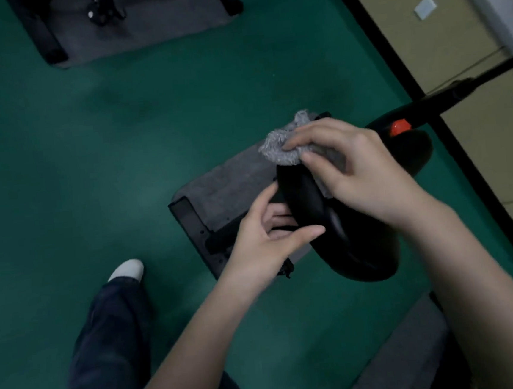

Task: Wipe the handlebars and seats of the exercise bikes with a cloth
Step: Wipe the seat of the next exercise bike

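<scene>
Grey cloth (279, 152) bunched in right hand (361, 169) on black seat (346, 248), which left hand (263, 246) grips.

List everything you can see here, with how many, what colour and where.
bike seat: one, black, centre right
cloth: one, grey, on the seat's front end
knob: one, red, right of the seat
floor mats: three, grey, top left, centre, bottom right
floor: one, green, throughout
wall plate: one, white, top right
shoe: one, white, lower left
trouser leg: one, dark, lower left
left hand: one, holds the seat's side
right hand: one, holds the cloth
</scene>
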Demonstrator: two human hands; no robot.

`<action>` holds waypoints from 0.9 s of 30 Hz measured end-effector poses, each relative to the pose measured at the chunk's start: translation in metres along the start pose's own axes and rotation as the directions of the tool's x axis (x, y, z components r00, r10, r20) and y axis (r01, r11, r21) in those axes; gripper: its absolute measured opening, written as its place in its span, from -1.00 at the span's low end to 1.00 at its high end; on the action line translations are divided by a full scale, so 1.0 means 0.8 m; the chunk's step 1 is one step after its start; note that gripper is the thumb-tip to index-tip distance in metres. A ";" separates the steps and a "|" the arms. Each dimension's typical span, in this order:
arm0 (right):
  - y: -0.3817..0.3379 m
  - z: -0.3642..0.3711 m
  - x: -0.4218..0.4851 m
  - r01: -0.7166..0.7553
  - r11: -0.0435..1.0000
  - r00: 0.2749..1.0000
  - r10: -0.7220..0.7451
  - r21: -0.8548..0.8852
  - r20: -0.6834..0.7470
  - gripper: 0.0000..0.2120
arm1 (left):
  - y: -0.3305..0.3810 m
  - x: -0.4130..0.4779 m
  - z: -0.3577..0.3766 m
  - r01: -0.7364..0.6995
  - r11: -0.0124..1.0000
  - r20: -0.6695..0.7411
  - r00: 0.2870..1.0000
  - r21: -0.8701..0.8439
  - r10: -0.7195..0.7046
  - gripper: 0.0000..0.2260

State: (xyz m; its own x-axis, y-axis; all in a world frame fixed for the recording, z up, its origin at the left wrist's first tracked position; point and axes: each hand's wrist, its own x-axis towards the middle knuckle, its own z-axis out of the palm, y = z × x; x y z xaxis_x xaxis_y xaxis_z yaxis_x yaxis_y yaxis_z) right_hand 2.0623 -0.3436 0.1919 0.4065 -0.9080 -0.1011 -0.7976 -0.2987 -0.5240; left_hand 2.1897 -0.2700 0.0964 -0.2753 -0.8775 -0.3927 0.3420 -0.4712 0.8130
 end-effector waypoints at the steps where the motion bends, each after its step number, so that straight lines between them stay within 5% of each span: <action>1: 0.001 -0.006 0.004 0.033 0.999 0.997 -0.033 0.002 0.073 -0.80 | -0.001 -0.001 0.004 0.004 0.999 -0.019 1.000 -0.044 -0.005 -0.27; 6: -0.006 -0.019 -0.003 0.269 0.963 0.868 -0.245 0.005 0.433 -0.80 | -0.012 -0.003 0.014 -0.010 0.975 -0.080 0.997 -0.222 -0.008 -0.53; 9: -0.006 -0.014 -0.004 0.382 0.921 0.801 -0.285 -0.082 0.526 -0.79 | -0.018 -0.003 0.017 0.000 0.955 -0.068 0.997 -0.297 -0.022 -0.57; 17: -0.002 -0.005 0.035 0.309 0.932 0.909 -0.230 -0.192 0.349 -0.83 | -0.026 -0.008 0.024 0.019 0.948 -0.041 0.999 -0.317 -0.033 -0.51; 23: -0.006 -0.013 0.025 0.296 0.949 0.865 -0.217 -0.110 0.452 -0.83 | -0.015 -0.006 0.015 0.029 0.954 -0.030 0.999 -0.299 -0.040 -0.56; 27: 0.000 -0.004 0.057 0.172 0.976 0.921 -0.110 -0.135 0.374 -0.85 | -0.011 -0.001 0.011 0.020 0.977 -0.011 1.000 -0.213 -0.023 -0.61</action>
State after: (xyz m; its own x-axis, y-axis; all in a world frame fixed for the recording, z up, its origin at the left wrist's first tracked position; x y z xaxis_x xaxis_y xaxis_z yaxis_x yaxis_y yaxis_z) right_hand 2.0790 -0.3862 0.1902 0.6289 -0.6933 -0.3520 -0.7688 -0.4868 -0.4147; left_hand 2.1788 -0.2646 0.0934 -0.2732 -0.8676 -0.4155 0.5204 -0.4966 0.6947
